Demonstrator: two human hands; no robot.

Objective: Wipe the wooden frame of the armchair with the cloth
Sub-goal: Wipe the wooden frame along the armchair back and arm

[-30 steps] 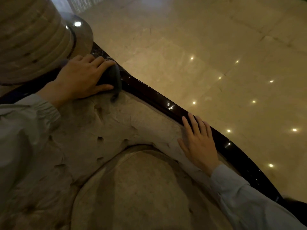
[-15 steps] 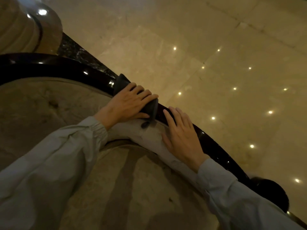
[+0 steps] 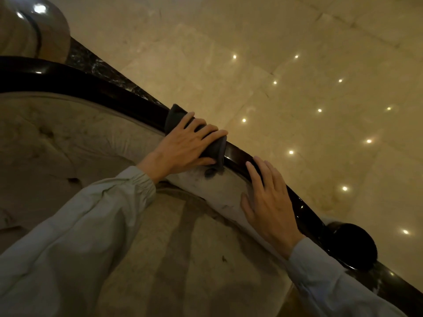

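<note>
The armchair's dark glossy wooden frame [image 3: 96,90] curves from the upper left down to the lower right and ends in a round knob [image 3: 353,245]. My left hand [image 3: 183,147] presses a folded dark grey cloth [image 3: 215,149] over the top of the rail near the middle. A little further down the rail, my right hand [image 3: 270,202] lies flat with fingers spread, partly on the wood and partly on the beige upholstery [image 3: 68,138]. It holds nothing.
A polished beige marble floor [image 3: 297,53] with reflected ceiling lights lies beyond the rail. A round stone column base [image 3: 39,30] stands at the upper left, close to the chair's back. The striped seat cushion [image 3: 183,259] fills the lower middle.
My left hand has slid the cloth along the rail from beside the column toward my right hand over the second. The right hand has stayed resting on the rail.
</note>
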